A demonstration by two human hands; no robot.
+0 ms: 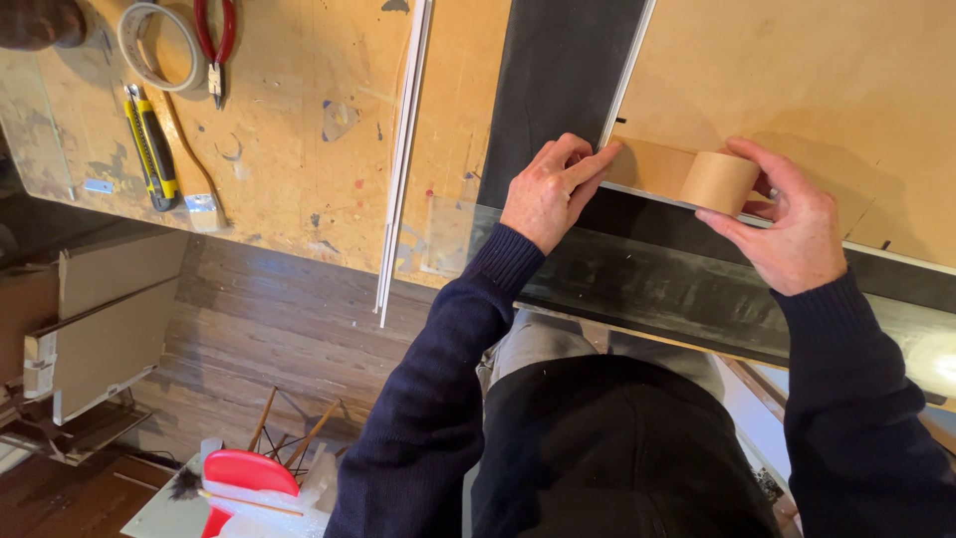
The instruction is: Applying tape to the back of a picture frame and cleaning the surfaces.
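Currently left hand is nearly flat, fingers pinning the tape's free end on the board edge by the white frame strip; right hand is curled round the brown tape roll, holding it. Risk: if the left fingers lift early or the roll drifts off the edge, tape could wrinkle or run skewed.

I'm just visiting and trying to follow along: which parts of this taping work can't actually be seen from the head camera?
- Tape roll: its far side and core are hidden by the right hand.
- Start of the tape strip: covered by the left hand fingertips.
- Brown board: cut off by the top and right edges.
- Dark object at the top left corner: cut off by the frame, so I can't identify it.
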